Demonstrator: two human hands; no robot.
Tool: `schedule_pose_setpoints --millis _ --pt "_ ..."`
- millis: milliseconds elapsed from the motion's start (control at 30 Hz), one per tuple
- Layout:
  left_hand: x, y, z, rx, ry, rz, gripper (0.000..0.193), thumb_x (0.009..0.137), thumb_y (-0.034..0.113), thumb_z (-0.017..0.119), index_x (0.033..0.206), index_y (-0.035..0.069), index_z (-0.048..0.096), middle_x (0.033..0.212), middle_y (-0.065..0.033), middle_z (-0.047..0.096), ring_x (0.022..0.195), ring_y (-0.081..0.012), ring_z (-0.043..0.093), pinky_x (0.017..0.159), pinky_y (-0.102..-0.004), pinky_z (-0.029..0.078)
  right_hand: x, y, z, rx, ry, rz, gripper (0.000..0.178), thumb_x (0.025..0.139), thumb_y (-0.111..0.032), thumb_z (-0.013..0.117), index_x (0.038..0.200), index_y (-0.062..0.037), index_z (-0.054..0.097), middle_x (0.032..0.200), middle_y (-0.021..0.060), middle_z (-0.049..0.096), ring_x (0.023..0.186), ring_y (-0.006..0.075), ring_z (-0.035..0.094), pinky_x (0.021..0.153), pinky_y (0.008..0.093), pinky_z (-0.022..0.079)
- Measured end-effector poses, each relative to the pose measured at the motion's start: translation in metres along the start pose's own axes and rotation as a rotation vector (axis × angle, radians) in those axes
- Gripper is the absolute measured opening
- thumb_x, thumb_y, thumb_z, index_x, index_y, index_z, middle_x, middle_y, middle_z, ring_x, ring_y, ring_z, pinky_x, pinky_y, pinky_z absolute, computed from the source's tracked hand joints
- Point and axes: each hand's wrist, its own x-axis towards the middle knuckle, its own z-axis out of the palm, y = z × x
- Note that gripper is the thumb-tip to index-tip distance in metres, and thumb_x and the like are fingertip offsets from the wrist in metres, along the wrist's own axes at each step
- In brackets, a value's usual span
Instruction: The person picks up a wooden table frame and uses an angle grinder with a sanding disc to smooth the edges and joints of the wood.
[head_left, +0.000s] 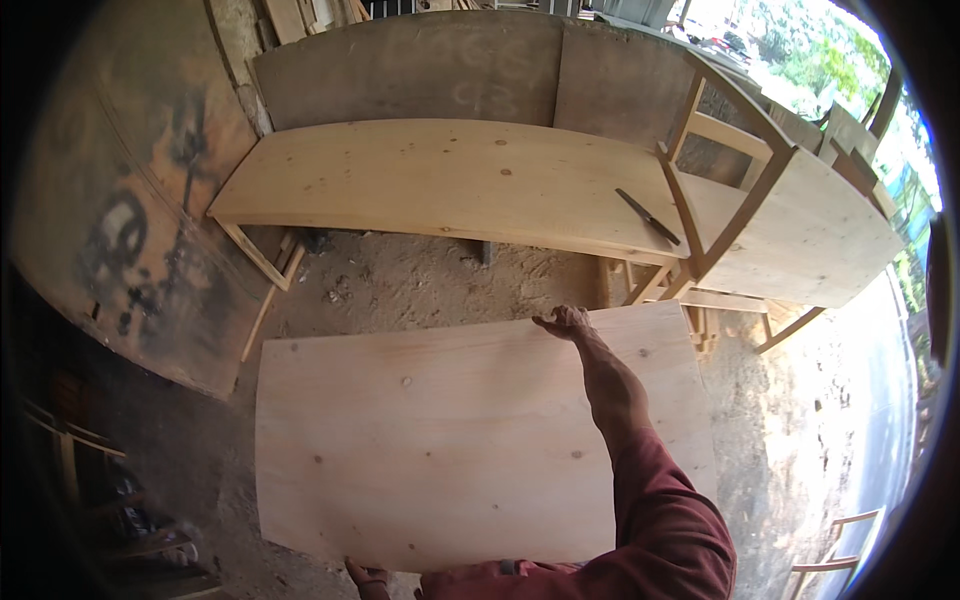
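Note:
A wide, pale wooden board (480,430) with several knots spans the space in front of me. My right hand (568,322) reaches across it and is closed over its far edge, fingers curled round the rim. Low in the view, my left hand (368,578) is at the near edge of the board, left of my body, and grips it there. Much of that left hand is cut off or hidden. Beyond the board stands a long wooden workbench top (420,175), apart from it.
On the bench's right part lies a long, thin, dark tool (648,217). A wooden frame with a panel (800,230) stands at the right. A stained sheet (140,220) leans at the left, and more panels (410,75) stand behind the bench. The floor (420,285) is rough dirt.

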Motion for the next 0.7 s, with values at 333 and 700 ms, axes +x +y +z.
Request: schedule_pose_setpoints --millis 333,700 --pt "0.003 0.051 0.054 0.045 -0.037 -0.053 0.049 0.085 0.042 0.06 0.125 0.014 0.062 0.122 -0.0055 0.064 0.111 -0.0273 0.062 0.087 -0.0469 0.055 -0.151 0.026 -0.069 0.019 0.119 0.214 0.079 0.083 -0.075 0.054 0.124 -0.0088 0.069 0.123 0.0179 0.068 0.122 0.032 0.061 0.108 0.0452 0.041" --pt "0.006 0.039 0.1 0.384 -0.364 -0.147 0.057 0.086 0.046 0.058 0.131 0.01 0.055 0.128 -0.0081 0.058 0.117 -0.0278 0.056 0.096 -0.0509 0.049 -0.392 0.17 -0.061 0.029 0.554 0.42 0.068 0.089 -0.069 0.053 0.1 -0.0062 0.076 0.1 0.0209 0.073 0.101 0.0393 0.069 0.091 0.0508 0.05"
